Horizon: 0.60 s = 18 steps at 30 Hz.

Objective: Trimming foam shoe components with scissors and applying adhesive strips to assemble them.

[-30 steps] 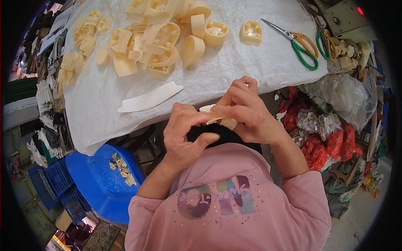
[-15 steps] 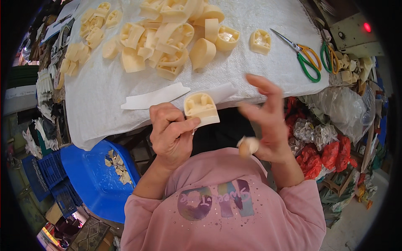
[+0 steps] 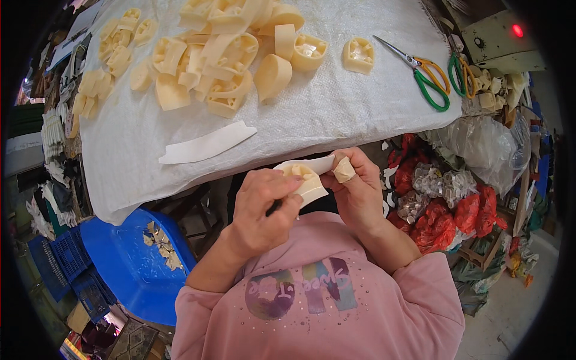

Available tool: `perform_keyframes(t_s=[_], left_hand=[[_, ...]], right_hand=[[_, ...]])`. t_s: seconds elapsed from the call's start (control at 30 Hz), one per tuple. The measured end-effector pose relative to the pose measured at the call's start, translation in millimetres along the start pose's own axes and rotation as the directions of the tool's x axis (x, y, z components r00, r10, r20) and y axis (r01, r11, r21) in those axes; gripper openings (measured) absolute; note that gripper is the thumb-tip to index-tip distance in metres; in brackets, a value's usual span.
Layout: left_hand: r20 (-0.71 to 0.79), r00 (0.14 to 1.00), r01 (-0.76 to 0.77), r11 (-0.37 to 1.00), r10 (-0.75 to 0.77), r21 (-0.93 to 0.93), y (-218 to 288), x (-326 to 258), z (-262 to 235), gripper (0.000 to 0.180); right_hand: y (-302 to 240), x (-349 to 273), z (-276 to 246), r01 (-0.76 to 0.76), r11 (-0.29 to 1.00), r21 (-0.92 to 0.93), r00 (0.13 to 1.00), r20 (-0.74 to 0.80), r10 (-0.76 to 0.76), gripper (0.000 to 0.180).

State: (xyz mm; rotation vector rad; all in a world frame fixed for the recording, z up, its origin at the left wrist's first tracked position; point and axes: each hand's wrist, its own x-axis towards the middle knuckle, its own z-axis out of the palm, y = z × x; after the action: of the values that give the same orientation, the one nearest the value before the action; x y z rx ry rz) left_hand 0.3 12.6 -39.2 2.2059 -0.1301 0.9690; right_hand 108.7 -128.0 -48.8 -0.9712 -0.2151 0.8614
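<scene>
In front of my body, just off the table's near edge, my left hand grips a cream plastic shoe heel, its hollow, ribbed face turned up. A white strip lies along the heel's far side. My right hand pinches the free end of that strip at the right; its thumb wears a beige wrapping. A second white strip rests flat on the white-covered table. Farther back is a heap of similar heels, and a single heel sits apart to its right.
Scissors with orange and green handles lie at the table's right, beside a second pair. A blue basin holding scraps stands at lower left. Red plastic bags and clear bags crowd the right side.
My right hand has come in from the right and taken the end of the white strip that lay on the table. The strip is now against the heel, which my left hand has lowered slightly.
</scene>
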Motion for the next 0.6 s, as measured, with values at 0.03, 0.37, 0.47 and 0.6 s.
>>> perform_keyframes(t_s=[0.03, 0.37, 0.47, 0.6], left_hand=[[0.003, 1.0, 0.002, 1.0, -0.002, -0.008, 2, 2, -1, 0.025], [0.125, 0.99, 0.038, 0.98, -0.063, 0.198, 9, 6, 8, 0.017], [0.114, 0.99, 0.054, 0.975, -0.08, 0.216, 12, 5, 9, 0.016], [0.116, 0.99, 0.048, 0.959, -0.083, 0.278, 13, 7, 13, 0.015]], right_hand=[[-3, -1, 1, -0.001, 1.0, -0.001, 1.0, -0.008, 0.001, 0.022], [-9, -5, -6, -0.155, 0.98, -0.124, 0.984, 0.064, 0.164, 0.025], [-7, -7, -6, -0.156, 0.983, -0.098, 0.984, 0.074, 0.163, 0.025], [-5, -5, -3, -0.13, 0.976, -0.177, 0.989, 0.042, 0.139, 0.023]])
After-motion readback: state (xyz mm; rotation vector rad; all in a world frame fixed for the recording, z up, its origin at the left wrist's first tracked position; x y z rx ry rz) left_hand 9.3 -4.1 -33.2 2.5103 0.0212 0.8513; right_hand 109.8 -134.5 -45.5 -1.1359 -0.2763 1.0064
